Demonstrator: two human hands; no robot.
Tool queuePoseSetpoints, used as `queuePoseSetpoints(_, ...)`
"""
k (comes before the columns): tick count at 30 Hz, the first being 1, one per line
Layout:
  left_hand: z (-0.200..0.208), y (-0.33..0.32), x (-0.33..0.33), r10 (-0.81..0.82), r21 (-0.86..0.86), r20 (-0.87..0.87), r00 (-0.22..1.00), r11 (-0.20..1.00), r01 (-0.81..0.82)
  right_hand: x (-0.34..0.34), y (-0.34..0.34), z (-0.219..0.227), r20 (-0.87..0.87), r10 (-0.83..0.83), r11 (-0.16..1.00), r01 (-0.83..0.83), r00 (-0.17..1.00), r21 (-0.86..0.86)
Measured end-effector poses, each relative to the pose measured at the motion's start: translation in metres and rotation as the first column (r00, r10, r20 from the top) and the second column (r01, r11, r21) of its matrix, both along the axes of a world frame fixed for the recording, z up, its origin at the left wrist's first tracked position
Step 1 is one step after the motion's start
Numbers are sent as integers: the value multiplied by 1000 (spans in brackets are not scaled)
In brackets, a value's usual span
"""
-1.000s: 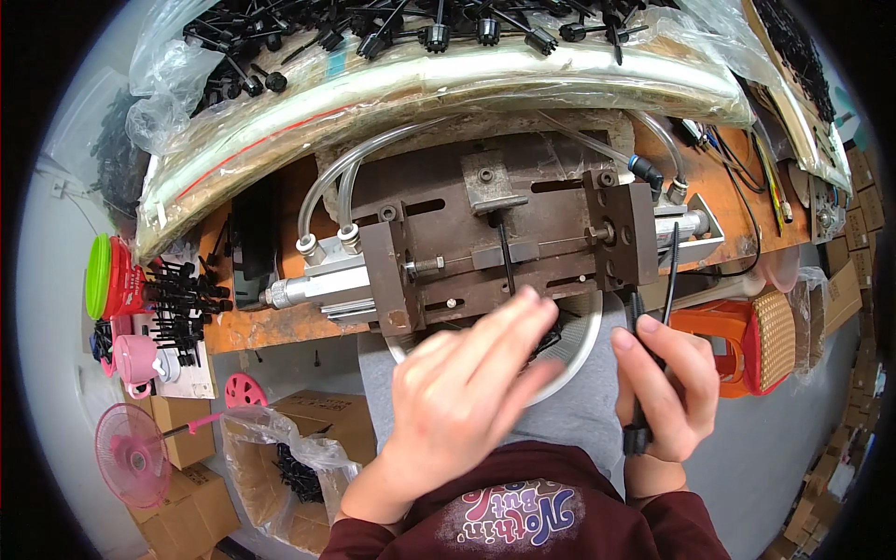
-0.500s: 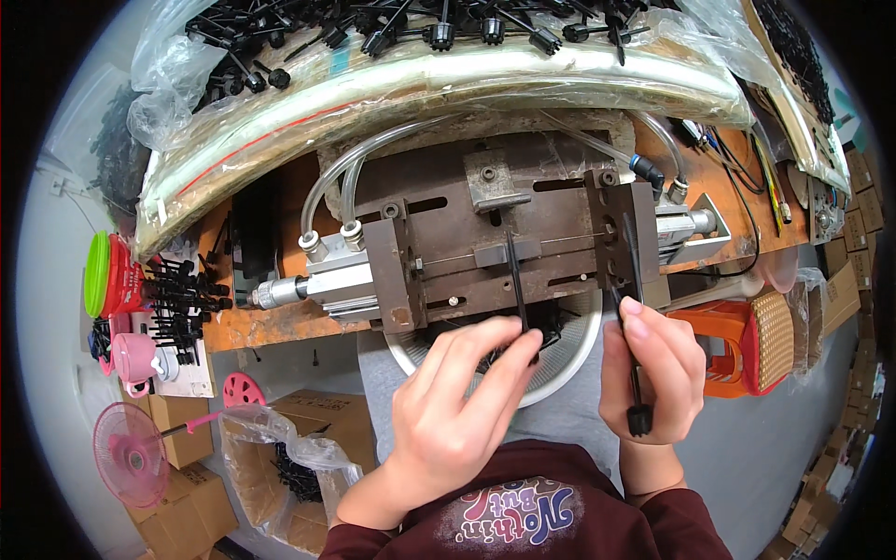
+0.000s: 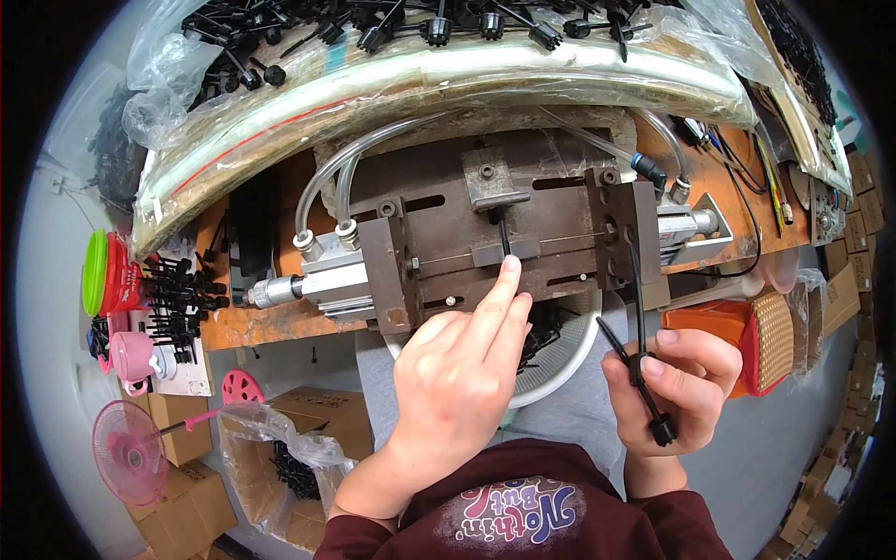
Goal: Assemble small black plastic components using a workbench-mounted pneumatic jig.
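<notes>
My left hand [image 3: 457, 359] reaches over the front of a brown metal clamping fixture [image 3: 551, 219]. Its index finger lies stretched along a slim black rod [image 3: 505, 233], whose far end sits at the small grey centre block [image 3: 481, 254]. The rod's near part is hidden under my fingers. Off to the right, away from the fixture, my right hand [image 3: 686, 387] holds two black rods crossing each other. One long rod [image 3: 637, 289] points up toward the fixture's right jaw. The other rod [image 3: 649, 401] slants down to a toothed round head.
A white basket [image 3: 560, 373] with black parts sits below the fixture. Air cylinders [image 3: 341, 285] with clear hoses flank it. Behind, a plastic-lined box edge [image 3: 439, 79] borders heaped black toothed rods. An orange stool [image 3: 719, 327] stands right; a pink fan [image 3: 131, 455] and cartons are left.
My left hand has moved forward, with the index finger now stretched over the rod at the block. My right hand has shifted right and down, and its two rods now cross more widely.
</notes>
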State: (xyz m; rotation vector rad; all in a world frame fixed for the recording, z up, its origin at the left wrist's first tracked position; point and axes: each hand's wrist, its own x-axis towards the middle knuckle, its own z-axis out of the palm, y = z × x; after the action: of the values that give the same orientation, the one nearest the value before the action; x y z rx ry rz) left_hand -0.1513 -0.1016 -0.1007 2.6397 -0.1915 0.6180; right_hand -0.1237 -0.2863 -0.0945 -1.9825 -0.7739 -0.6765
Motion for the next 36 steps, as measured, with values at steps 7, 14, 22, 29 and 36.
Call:
queuePoseSetpoints(7, 1, 1, 1, 1, 8, 6, 1000, 1000, -2, -3, -2, 0, 5, 11, 999, -11, 1000, -43)
queuePoseSetpoints(14, 25, 5, -12, -202, -535, 45, 978, 822, 194, -1, 2, 4, -58, 265, 963, -267, 963, -33)
queuePoseSetpoints(22, 18, 8, -16, -133, -462, 87, 987, 872, 159, 1, 7, 8, -132, 341, 936, -350, 931, -49)
queuePoseSetpoints(29, -3, 7, -6, -90, -34, 108, 990, 995, 94, 1, -3, 1, -171, 117, 992, -123, 978, -24)
queuePoseSetpoints(36, -4, 2, 1, -60, 87, 38, 997, 995, 56, 1, -8, 1, -205, 350, 921, -296, 914, 255)
